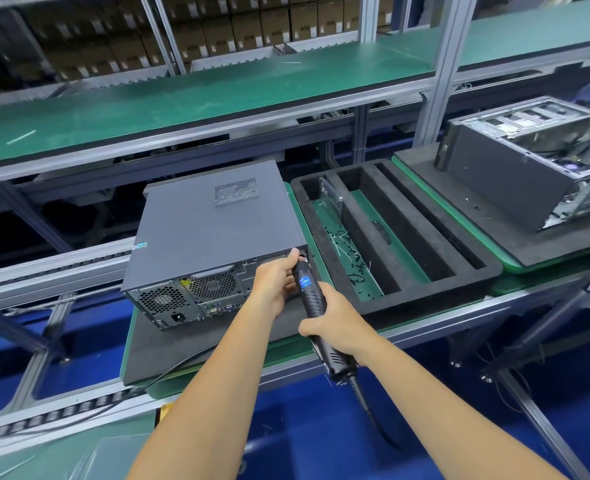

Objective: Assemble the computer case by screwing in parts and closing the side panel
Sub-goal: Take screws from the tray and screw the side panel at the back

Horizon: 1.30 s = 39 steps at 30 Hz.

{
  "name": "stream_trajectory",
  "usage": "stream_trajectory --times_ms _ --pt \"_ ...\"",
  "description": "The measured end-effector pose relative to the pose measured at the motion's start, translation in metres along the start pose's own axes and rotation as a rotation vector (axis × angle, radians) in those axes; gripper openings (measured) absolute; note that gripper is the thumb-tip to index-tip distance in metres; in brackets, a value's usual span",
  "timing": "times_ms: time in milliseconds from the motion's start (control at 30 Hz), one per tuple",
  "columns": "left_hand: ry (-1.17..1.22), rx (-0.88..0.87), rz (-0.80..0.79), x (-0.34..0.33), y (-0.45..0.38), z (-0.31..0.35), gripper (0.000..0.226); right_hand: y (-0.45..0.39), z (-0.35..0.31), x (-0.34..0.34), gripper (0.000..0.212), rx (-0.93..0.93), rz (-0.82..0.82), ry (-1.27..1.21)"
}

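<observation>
At the near edge, cable: a black cord (373,415) hangs from the rear end of the screwdriver toward the blue floor.
Right hand (333,325): fingers wrapped around the rear half of the screwdriver (312,296), holding it tilted with the tip aimed up and away at the case's rear right corner.
Left hand (276,280): against the rear face of the case, fingers curled around the front end of the screwdriver near its tip, thumb on top.
Case (214,230): lies on its side on a dark pad (155,355) on the green tabletop (286,351), side panel closed and facing up, vent grille toward the far right of that panel; rear face with two fan grilles and the power socket turned toward the person.
Screw: hidden under the left hand's fingers, cannot tell if it is seated.
Foam tray (435,271): black, just right of the case, with long slots; small dark screws and wire bits lie scattered in its left slot.
Second case (529,168): open, farther right, on its own dark pad, internals showing.
Shelf (217,95): green, above and behind the tabletop.
Far back: rows of brown boxes (217,26).
</observation>
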<state>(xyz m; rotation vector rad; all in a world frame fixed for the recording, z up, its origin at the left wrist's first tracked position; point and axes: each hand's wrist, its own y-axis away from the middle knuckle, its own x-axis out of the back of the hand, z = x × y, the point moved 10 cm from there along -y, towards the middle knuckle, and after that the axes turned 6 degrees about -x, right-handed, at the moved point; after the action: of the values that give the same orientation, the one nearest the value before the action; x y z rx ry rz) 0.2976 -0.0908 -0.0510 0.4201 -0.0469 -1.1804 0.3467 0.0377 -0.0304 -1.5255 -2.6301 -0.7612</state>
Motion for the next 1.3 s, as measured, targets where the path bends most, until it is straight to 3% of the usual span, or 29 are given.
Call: stream_trajectory --times_ms 200,533,733,867,1133,1300 --pt "-0.015 -0.017 0.026 0.004 0.001 0.001 0.024 0.002 0.003 0.000 0.064 -0.026 -0.024 -0.011" --pt "-0.519 -0.202 0.036 -0.006 0.007 0.040 0.034 0.008 0.008 0.010 0.060 -0.017 -0.074 -0.042" --pt "-0.784 -0.386 0.093 -0.047 0.006 0.106 0.037 0.003 -0.021 0.056 0.055 0.108 0.003 -0.038" --pt "-0.838 -0.440 0.079 -0.073 0.000 0.119 0.034 -0.004 -0.028 0.081 0.055 0.138 0.044 0.005" --pt "-0.987 -0.514 0.146 -0.086 -0.043 0.124 0.049 -0.040 -0.031 0.104 0.054 0.106 0.097 0.013" --pt "-1.019 -0.622 0.060 -0.127 -0.069 0.134 0.032 -0.064 -0.017 0.155 0.045 0.024 0.252 -0.078"
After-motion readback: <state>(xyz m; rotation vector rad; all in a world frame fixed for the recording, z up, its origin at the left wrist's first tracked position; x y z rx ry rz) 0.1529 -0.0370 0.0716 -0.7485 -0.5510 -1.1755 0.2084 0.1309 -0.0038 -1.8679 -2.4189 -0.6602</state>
